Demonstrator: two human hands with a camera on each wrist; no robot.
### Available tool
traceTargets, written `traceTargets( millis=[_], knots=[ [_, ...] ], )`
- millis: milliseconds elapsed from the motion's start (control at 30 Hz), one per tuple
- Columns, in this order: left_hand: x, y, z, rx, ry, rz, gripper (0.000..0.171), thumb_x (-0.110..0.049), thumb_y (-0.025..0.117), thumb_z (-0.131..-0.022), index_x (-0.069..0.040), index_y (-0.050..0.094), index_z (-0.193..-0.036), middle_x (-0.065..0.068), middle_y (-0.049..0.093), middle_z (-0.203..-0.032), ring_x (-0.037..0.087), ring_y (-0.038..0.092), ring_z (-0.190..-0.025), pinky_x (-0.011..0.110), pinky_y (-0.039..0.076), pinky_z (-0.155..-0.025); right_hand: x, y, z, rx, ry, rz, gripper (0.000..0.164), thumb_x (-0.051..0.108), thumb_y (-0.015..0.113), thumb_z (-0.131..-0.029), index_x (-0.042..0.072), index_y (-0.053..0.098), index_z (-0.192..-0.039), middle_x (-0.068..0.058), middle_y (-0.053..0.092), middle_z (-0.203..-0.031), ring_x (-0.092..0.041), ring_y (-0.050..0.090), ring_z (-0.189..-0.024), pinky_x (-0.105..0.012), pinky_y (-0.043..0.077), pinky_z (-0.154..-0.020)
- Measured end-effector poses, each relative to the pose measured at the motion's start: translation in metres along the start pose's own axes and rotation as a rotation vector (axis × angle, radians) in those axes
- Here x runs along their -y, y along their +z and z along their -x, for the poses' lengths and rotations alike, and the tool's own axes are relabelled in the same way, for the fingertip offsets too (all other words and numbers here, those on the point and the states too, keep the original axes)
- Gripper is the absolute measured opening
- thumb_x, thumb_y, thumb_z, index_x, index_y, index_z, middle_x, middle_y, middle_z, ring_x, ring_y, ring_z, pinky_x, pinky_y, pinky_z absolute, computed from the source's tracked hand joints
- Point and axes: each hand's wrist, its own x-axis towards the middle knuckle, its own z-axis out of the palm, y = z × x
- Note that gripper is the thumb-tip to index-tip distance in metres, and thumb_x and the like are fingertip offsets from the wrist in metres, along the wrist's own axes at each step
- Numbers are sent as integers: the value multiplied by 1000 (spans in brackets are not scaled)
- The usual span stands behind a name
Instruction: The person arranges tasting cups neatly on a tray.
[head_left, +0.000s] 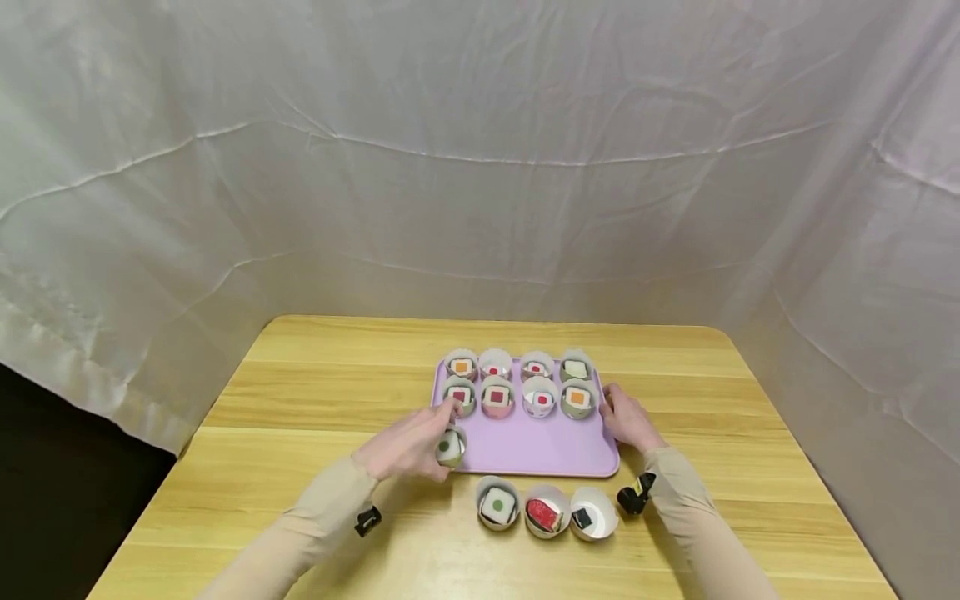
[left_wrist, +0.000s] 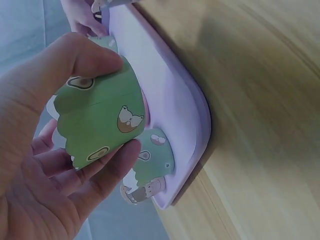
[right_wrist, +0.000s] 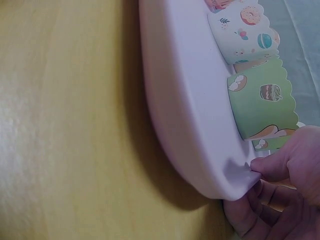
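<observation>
My left hand [head_left: 408, 446] grips a green paper cupcake cup [left_wrist: 102, 112] between thumb and fingers, at the front left corner of the lilac tray [head_left: 536, 446]. Inside that cup lies a white block with a green dot [head_left: 444, 447]. Beside it on the tray, another green cup [left_wrist: 159, 155] stands near the left rim. At the tray's right side, my right hand [head_left: 630, 421] pinches the rim between thumb and curled fingers, close to a green patterned cup [right_wrist: 262, 102]. Two rows of paper cups with small blocks in them fill the tray's back half.
In front of the tray, three cups stand on the wooden table [head_left: 322, 392]: one with a white block [head_left: 498, 505], one with a red piece [head_left: 543, 514], one with a dark piece [head_left: 582, 517]. Pale curtains [head_left: 480, 208] hang behind and at the sides.
</observation>
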Motion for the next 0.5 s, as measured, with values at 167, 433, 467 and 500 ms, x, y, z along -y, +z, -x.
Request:
traceTargets(
  millis=[167, 433, 467, 500],
  knots=[
    [2, -2, -6, 9, -11, 5, 85, -7, 90, -63, -1, 43, -132, 16, 62, -129, 29, 66, -111, 41, 57, -99, -1, 0, 0, -4, -6, 0, 37, 10, 44, -102, -10, 44, -133, -36, 60, -121, -44, 64, -105, -57, 53, -90],
    [6, 0, -13, 15, -4, -27, 79, -12, 91, -67, -3, 45, -130, 15, 63, -127, 28, 67, -110, 43, 57, -97, -1, 1, 1, 0, -1, -9, 35, 11, 44, -102, -9, 45, -132, -35, 61, -120, -41, 65, -102, -54, 55, -88],
    [7, 0, -14, 17, -8, -28, 78, -13, 90, -67, -3, 45, -131, 14, 63, -127, 28, 67, -109, 42, 58, -97, -1, 1, 1, 3, 0, -11, 35, 10, 44, -103, -9, 45, -132, -35, 61, -120, -41, 65, -101, -54, 55, -87],
    [7, 1, -15, 17, -10, -29, 78, -13, 91, -68, -3, 45, -130, 14, 64, -126, 28, 67, -108, 42, 58, -96, -1, 1, 1, 4, 2, -11, 35, 11, 44, -103, -9, 45, -132, -35, 61, -119, -41, 65, -101, -53, 55, -86]
  ],
)
